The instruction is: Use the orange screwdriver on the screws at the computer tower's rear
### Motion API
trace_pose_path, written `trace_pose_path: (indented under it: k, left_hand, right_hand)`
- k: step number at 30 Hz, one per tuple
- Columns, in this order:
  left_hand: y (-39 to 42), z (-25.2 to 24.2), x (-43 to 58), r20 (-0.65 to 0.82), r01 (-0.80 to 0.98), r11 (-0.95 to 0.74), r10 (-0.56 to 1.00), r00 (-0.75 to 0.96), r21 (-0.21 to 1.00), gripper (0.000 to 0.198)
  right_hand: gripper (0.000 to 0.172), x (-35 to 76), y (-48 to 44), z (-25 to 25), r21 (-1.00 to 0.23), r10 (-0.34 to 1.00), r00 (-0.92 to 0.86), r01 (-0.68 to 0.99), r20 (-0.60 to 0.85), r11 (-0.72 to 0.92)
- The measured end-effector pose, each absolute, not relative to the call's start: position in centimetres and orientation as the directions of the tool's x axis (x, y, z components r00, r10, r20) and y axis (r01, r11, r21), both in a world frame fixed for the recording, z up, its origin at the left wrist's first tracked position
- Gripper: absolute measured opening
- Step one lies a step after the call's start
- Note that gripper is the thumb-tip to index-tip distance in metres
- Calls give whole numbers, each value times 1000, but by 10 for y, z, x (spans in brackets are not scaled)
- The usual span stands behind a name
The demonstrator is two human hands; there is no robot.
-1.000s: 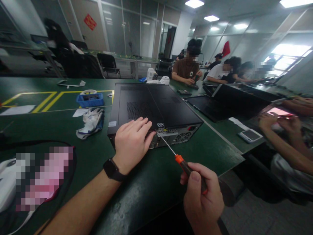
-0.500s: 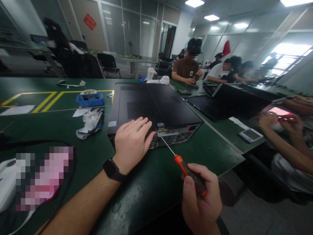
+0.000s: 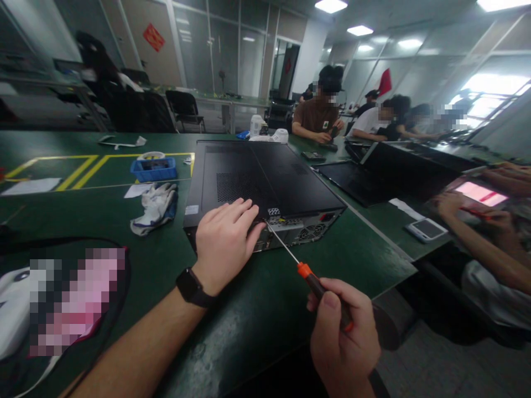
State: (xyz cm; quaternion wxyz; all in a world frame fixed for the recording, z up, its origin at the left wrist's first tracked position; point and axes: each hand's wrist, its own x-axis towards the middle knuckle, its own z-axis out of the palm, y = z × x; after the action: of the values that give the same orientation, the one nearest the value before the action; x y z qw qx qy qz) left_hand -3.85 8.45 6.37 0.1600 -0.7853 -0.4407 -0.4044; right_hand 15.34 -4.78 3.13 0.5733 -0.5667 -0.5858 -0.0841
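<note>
Computer case (image 3: pixel 269 171) lies flat on the green table (image 3: pixel 249 309), its back panel (image 3: pixel 296 225) turned toward the person at work. The left hand (image 3: pixel 226 235) rests on the near edge of the case, fingers laid close together over the top, thumb set apart and pointing down by the screwdriver's tip; from where I stand I can't tell whether it touches the metal. The right hand (image 3: pixel 344 331), out in front of the case, has its thumb and curled fingers pinched around the handle of a screwdriver (image 3: pixel 314 280), whose shaft runs up to the top of that back panel.

As for progress, the top cover looks seated, with no open gap that I can see, and the work seems to be at one fastening point. That point looks unfinished, since the tip is on it. The screw is too small to make out, so I can't say whether it is being loosened or tightened. A crumpled glove (image 3: pixel 154 209) and a blue box (image 3: pixel 153 169) sit left of the case.
</note>
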Motion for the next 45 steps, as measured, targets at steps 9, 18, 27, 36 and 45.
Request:
trace_pose_path:
  k: [9,18,27,36,45]
  left_hand:
    - [84,64,-39,780,824,-559,557,287,96,27]
    - [84,64,-38,774,820,-560,568,281,114,27]
    - [85,64,-38,777,826,-556,558,290,91,27]
    - [85,64,-38,789,828,-555,543,288,80,26]
    - [85,63,-38,780,831,-550,555,289,82,26]
  right_hand:
    - [17,152,-48,32,-536,569,274,761,776,365]
    - [19,154,-47,32,-560,574,270,715,773,418]
    - [18,154,-47,35,-556,570,294,747,767,364]
    - [17,154,-46,36,-553,574,285,746,768,370]
    - [16,156,-46,36,-538,580,280,772,765,337]
